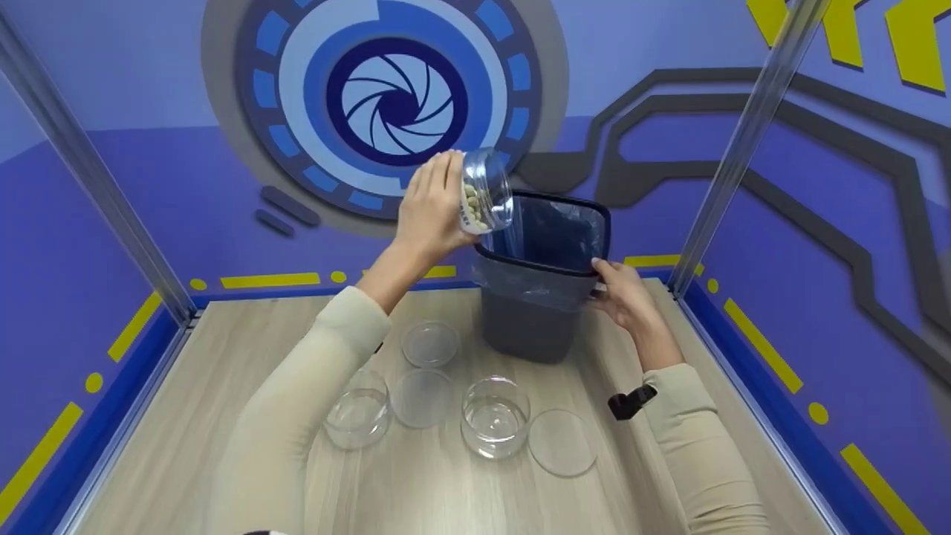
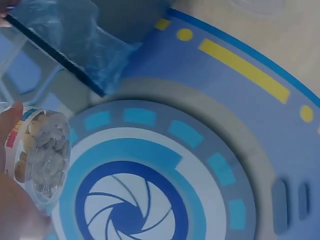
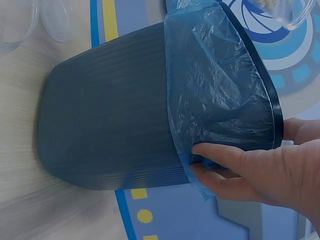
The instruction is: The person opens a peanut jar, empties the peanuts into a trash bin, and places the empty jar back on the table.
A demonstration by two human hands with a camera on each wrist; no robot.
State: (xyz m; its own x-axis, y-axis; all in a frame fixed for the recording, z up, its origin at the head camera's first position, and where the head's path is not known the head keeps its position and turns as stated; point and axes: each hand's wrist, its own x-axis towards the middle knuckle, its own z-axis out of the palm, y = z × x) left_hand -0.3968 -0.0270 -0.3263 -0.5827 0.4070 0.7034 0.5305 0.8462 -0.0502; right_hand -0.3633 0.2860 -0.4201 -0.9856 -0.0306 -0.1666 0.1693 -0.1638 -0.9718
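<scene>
My left hand (image 1: 431, 204) grips a clear plastic jar (image 1: 487, 193) tipped sideways over the bin's left rim. Pale nut-like pieces (image 2: 47, 150) lie inside the jar, and a printed label wraps its side. The dark grey trash bin (image 1: 531, 327) stands upright on the table, lined with a thin translucent bag (image 3: 220, 85) folded over its rim. At the bin's right side, my right hand (image 1: 624, 293) pinches the rim, thumb on top and fingers outside against the bag, as the right wrist view shows.
Two clear round jars (image 1: 496, 420) stand on the wooden table (image 1: 260, 357), one at left partly behind my left sleeve. Flat clear lids (image 1: 562, 443) lie near them, and another round clear piece (image 1: 431, 344) sits farther back. Blue-purple printed walls (image 1: 148, 208) enclose the table.
</scene>
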